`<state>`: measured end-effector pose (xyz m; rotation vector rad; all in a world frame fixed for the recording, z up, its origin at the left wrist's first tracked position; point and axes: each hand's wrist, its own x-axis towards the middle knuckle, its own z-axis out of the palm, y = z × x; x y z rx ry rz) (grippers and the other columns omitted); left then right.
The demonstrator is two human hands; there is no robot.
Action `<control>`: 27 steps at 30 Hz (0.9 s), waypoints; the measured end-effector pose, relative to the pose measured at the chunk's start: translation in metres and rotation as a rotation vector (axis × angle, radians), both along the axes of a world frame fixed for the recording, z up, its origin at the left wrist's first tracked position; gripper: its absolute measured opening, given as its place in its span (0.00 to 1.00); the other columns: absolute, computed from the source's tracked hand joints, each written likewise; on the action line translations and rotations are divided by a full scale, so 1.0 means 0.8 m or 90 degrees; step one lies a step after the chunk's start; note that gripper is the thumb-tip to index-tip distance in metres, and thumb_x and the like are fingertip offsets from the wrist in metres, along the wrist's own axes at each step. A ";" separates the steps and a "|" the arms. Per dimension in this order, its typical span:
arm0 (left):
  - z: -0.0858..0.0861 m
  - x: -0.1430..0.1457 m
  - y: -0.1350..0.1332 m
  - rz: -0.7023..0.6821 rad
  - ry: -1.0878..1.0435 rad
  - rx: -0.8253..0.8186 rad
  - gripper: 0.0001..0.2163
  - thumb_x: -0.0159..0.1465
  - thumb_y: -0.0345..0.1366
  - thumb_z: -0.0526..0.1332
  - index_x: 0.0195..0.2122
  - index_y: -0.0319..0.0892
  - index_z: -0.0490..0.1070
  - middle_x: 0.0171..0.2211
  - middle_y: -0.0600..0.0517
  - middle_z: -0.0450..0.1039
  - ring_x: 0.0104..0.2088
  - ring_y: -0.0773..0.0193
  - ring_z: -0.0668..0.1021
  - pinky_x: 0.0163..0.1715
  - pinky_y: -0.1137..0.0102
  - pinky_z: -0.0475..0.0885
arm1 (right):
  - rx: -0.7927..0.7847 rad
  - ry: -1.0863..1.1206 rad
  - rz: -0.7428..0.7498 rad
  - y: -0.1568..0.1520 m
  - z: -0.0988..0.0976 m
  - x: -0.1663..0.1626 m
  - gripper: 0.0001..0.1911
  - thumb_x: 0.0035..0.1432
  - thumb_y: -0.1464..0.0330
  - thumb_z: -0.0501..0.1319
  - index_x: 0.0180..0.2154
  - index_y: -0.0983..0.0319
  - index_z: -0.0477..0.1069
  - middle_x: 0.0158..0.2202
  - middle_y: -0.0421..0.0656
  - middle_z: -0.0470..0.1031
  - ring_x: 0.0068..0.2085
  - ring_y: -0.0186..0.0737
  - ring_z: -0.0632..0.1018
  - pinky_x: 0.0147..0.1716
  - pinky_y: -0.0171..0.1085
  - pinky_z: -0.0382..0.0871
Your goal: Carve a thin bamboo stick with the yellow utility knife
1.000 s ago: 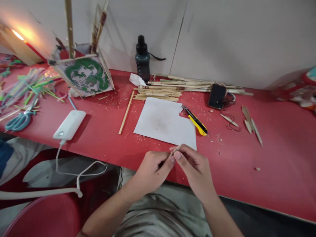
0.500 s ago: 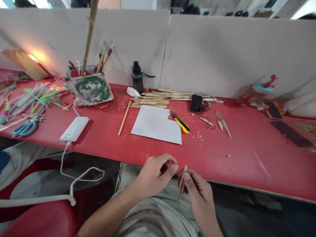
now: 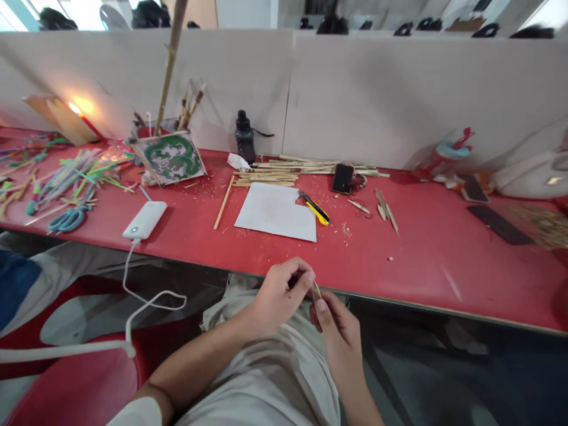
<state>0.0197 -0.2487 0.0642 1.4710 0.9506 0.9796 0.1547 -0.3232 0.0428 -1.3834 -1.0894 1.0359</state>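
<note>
A small pale wooden sliver (image 3: 316, 291) spans the gap between my two hands, just off the table's front edge above my lap. My left hand (image 3: 280, 296) pinches its upper tip between thumb and fingers. Lower down, my right hand (image 3: 339, 331) grips it with the thumb pressed on top; its lower end is hidden. On the table ahead lies a sheet of white paper (image 3: 275, 213). A yellow and black utility knife (image 3: 317, 210) rests by the paper's right edge. Several carved wooden pieces (image 3: 386, 210) lie farther right.
Thin bamboo sticks (image 3: 270, 176) are piled behind the paper, near a dark bottle (image 3: 245, 139). A lit candle (image 3: 89, 124) burns at the far left, beyond blue scissors (image 3: 68, 219). A white power bank (image 3: 145, 219) trails a cable over the red table's (image 3: 426, 266) edge.
My left hand has closed onto the sliver's tip, where it was apart before. The sliver now leans the other way, its tip toward the left hand. The camera view has shifted slightly.
</note>
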 end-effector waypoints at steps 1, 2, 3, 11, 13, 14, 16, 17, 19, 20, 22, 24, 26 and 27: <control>-0.001 0.000 0.004 0.028 -0.013 0.001 0.14 0.71 0.46 0.58 0.37 0.40 0.71 0.28 0.54 0.70 0.28 0.70 0.70 0.29 0.74 0.64 | 0.007 -0.015 -0.012 0.000 -0.003 0.002 0.19 0.66 0.52 0.60 0.38 0.60 0.76 0.23 0.37 0.64 0.25 0.34 0.65 0.24 0.33 0.60; -0.002 0.000 0.010 0.048 -0.027 0.003 0.14 0.71 0.46 0.58 0.36 0.40 0.71 0.27 0.55 0.68 0.28 0.70 0.68 0.29 0.74 0.63 | 0.012 -0.032 -0.026 0.003 -0.008 0.004 0.19 0.66 0.52 0.60 0.39 0.60 0.76 0.22 0.36 0.64 0.25 0.34 0.65 0.24 0.33 0.59; -0.002 -0.002 0.019 0.058 -0.039 0.006 0.14 0.71 0.47 0.59 0.36 0.40 0.71 0.26 0.55 0.66 0.27 0.70 0.67 0.28 0.74 0.62 | 0.019 -0.051 -0.040 0.007 -0.012 0.006 0.19 0.66 0.52 0.60 0.39 0.60 0.76 0.22 0.36 0.63 0.24 0.34 0.64 0.23 0.33 0.59; -0.009 -0.047 0.185 -0.008 0.071 0.143 0.08 0.64 0.40 0.62 0.34 0.39 0.74 0.26 0.55 0.68 0.28 0.70 0.67 0.29 0.72 0.60 | 0.143 -0.358 0.043 0.161 -0.004 0.023 0.16 0.68 0.59 0.55 0.43 0.62 0.76 0.21 0.35 0.64 0.22 0.34 0.64 0.24 0.35 0.55; -0.014 -0.058 0.233 -0.015 0.002 0.093 0.07 0.60 0.38 0.62 0.33 0.39 0.74 0.22 0.56 0.63 0.24 0.71 0.63 0.25 0.72 0.57 | 0.158 -0.396 0.111 0.220 0.003 0.016 0.15 0.67 0.61 0.55 0.41 0.61 0.76 0.21 0.35 0.65 0.21 0.34 0.65 0.25 0.35 0.55; -0.018 -0.062 0.255 -0.015 -0.045 0.046 0.08 0.59 0.37 0.60 0.35 0.39 0.73 0.20 0.58 0.59 0.21 0.71 0.61 0.23 0.72 0.54 | 0.168 -0.393 0.134 0.249 0.004 0.011 0.14 0.67 0.62 0.54 0.40 0.61 0.76 0.21 0.35 0.65 0.22 0.34 0.65 0.25 0.35 0.56; -0.028 -0.070 0.289 0.016 -0.109 0.004 0.09 0.57 0.36 0.57 0.35 0.39 0.72 0.19 0.59 0.56 0.19 0.72 0.57 0.21 0.71 0.50 | 0.188 -0.417 0.168 0.302 0.001 0.003 0.14 0.65 0.63 0.53 0.37 0.61 0.76 0.22 0.36 0.66 0.23 0.35 0.67 0.25 0.35 0.56; -0.034 -0.074 0.303 0.034 -0.109 0.016 0.09 0.57 0.36 0.56 0.35 0.39 0.71 0.20 0.59 0.55 0.19 0.72 0.57 0.21 0.71 0.50 | 0.202 -0.459 0.179 0.324 -0.003 0.000 0.14 0.64 0.64 0.53 0.37 0.61 0.76 0.23 0.37 0.69 0.24 0.35 0.68 0.26 0.35 0.56; -0.049 -0.080 0.323 0.064 -0.034 0.070 0.10 0.61 0.38 0.52 0.34 0.40 0.69 0.20 0.58 0.55 0.20 0.71 0.57 0.22 0.71 0.52 | 0.228 -0.519 0.214 0.358 -0.016 0.001 0.13 0.61 0.66 0.54 0.36 0.61 0.76 0.26 0.40 0.74 0.27 0.37 0.71 0.29 0.35 0.58; -0.056 -0.083 0.330 0.074 -0.012 0.090 0.11 0.62 0.39 0.51 0.33 0.40 0.69 0.20 0.58 0.55 0.20 0.70 0.58 0.22 0.71 0.53 | 0.233 -0.528 0.224 0.370 -0.023 0.003 0.13 0.61 0.66 0.54 0.36 0.61 0.77 0.27 0.41 0.75 0.28 0.38 0.72 0.29 0.36 0.58; -0.070 -0.087 0.338 0.073 0.032 0.124 0.10 0.62 0.41 0.55 0.31 0.40 0.70 0.22 0.56 0.60 0.23 0.70 0.62 0.25 0.71 0.56 | 0.240 -0.536 0.240 0.384 -0.038 0.011 0.13 0.60 0.67 0.54 0.35 0.61 0.77 0.28 0.43 0.78 0.29 0.40 0.73 0.31 0.37 0.59; -0.082 -0.090 0.341 0.054 0.081 0.156 0.09 0.62 0.40 0.59 0.31 0.39 0.72 0.25 0.54 0.67 0.27 0.69 0.66 0.29 0.71 0.59 | 0.243 -0.541 0.244 0.388 -0.052 0.020 0.14 0.61 0.66 0.54 0.35 0.60 0.78 0.30 0.45 0.80 0.31 0.42 0.75 0.33 0.37 0.62; -0.090 -0.091 0.341 0.029 0.121 0.177 0.09 0.62 0.40 0.60 0.32 0.39 0.74 0.27 0.53 0.71 0.29 0.68 0.69 0.32 0.71 0.60 | 0.242 -0.542 0.235 0.387 -0.061 0.028 0.14 0.61 0.65 0.54 0.35 0.60 0.78 0.32 0.47 0.81 0.33 0.44 0.77 0.36 0.38 0.64; -0.093 -0.092 0.339 0.018 0.134 0.184 0.09 0.63 0.40 0.60 0.33 0.39 0.75 0.28 0.53 0.72 0.30 0.67 0.69 0.32 0.70 0.60 | 0.239 -0.542 0.226 0.385 -0.064 0.032 0.14 0.62 0.65 0.55 0.36 0.60 0.78 0.33 0.47 0.81 0.34 0.44 0.77 0.36 0.38 0.64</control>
